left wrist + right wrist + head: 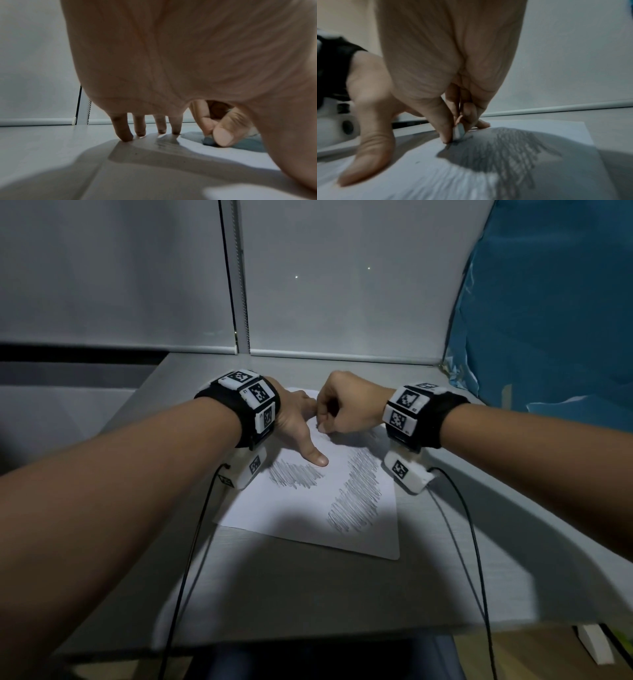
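- Grey desk (pixel 308 594) set against a wall, with pale roller blinds (pixel 113 275) hanging behind it and a crinkled blue sheet (pixel 548 320) standing at the right.
- On the desk lies a white sheet of paper (pixel 298 515), turned a little askew, with its far part under the two hands.
- Two patches of pencil scribble mark it: a left patch (pixel 296 475) and a longer right patch (pixel 358 491) that runs toward the near edge.
- The left hand (pixel 294 419) rests on the far left part of the paper. Its fingers (pixel 126 136) are straight and parted with their tips down on the surface, and the thumb (pixel 318 458) stretches out flat, pressing the paper just beside the left patch.
- The right hand (pixel 352 405) is curled tight, knuckles up, close beside the left forefinger.
- Its thumb and forefinger pinch a small eraser (pixel 458 132), greyish with a bluish tint. The other fingers are folded in behind it.
- The eraser's lower end touches the paper at the far end of the right patch, between the two hands.
- The right wrist view is blurred around the fingertips, and the hand's shadow falls across the scribble there.
- Black wrist bands (pixel 250 405) with black-and-white marker tiles sit on both wrists, and thin black cables (pixel 191 559) trail from them toward the near edge of the desk.
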Demonstrator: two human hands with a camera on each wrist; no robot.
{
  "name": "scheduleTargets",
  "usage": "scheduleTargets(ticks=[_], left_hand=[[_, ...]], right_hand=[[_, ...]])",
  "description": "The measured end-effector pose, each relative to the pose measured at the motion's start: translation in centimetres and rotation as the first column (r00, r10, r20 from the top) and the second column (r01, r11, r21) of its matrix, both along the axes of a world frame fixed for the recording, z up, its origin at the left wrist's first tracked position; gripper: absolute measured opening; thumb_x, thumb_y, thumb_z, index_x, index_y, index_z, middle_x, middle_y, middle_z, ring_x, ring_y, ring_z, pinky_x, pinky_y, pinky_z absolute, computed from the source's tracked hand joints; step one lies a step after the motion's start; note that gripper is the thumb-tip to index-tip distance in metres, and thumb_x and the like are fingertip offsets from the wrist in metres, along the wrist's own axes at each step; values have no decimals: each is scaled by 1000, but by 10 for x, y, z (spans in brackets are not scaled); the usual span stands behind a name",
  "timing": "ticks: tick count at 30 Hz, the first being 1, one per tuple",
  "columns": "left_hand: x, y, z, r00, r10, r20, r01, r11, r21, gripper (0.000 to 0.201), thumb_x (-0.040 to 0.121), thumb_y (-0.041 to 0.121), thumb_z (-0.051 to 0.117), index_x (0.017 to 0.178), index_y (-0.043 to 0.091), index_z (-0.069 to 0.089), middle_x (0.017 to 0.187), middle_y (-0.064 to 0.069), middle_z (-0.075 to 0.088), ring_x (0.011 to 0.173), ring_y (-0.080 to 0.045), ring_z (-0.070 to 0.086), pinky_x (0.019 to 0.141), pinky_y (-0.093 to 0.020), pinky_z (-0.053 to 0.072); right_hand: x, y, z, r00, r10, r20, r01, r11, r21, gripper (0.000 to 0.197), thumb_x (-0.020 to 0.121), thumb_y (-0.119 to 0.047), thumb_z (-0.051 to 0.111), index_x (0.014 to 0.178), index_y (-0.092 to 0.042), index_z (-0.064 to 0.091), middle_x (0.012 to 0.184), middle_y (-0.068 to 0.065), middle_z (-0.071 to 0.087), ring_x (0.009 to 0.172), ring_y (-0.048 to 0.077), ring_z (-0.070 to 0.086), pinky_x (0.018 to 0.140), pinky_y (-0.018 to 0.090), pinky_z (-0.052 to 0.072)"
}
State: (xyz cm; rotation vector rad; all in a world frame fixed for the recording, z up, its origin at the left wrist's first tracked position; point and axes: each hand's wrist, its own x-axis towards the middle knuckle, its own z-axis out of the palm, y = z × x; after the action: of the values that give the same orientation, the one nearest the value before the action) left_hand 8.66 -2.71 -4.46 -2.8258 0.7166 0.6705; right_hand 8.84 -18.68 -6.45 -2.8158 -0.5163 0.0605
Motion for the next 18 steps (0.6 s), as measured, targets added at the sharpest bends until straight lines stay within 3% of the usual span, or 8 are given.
scheduleTargets(ticks=[3,8,11,15,18], left_hand=[[0,0,-1,1000,2,1,-2,1000,-7,120,64,79,73,159,43,10,165,6,12,150,-25,20,114,-50,26],[-2,-3,1,1000,3,-6,-3,1000,-22,122,68,74,75,160,41,1,167,4,7,153,-24,12,117,-50,21],[-1,-2,1,1000,14,-11,-15,1000,-22,120,67,74,76,160,40,7,165,1,16,150,-26,22,113,-47,29],[-1,-4,0,1000,20,14,-19,1000,-6,121,67,76,74,160,38,6,166,2,15,150,-25,22,113,-45,29],[1,-7,0,1000,22,15,-22,999,22,124,62,79,74,159,43,6,165,3,17,149,-27,25,112,-46,32]], right_hand=[[-3,-3,2,999,26,-23,-26,1000,3,8,82,-18,81,75,-16,80,68,-4,75,60,5,63,60,17,54],[10,-13,-1,995,-78,57,78,997,1,11,82,-20,80,73,-14,79,72,-1,77,71,17,73,73,37,64],[3,-10,-1,999,-30,32,31,1000,-2,9,83,-16,79,75,-13,79,73,-2,77,71,14,72,69,29,60],[-7,-13,2,998,49,-51,-49,999,-7,8,84,-20,83,78,-15,80,65,-7,72,54,2,60,57,14,50],[1,-17,1,1000,-8,25,9,1000,-24,11,84,-21,81,75,-15,79,68,-5,74,61,7,64,62,22,53]])
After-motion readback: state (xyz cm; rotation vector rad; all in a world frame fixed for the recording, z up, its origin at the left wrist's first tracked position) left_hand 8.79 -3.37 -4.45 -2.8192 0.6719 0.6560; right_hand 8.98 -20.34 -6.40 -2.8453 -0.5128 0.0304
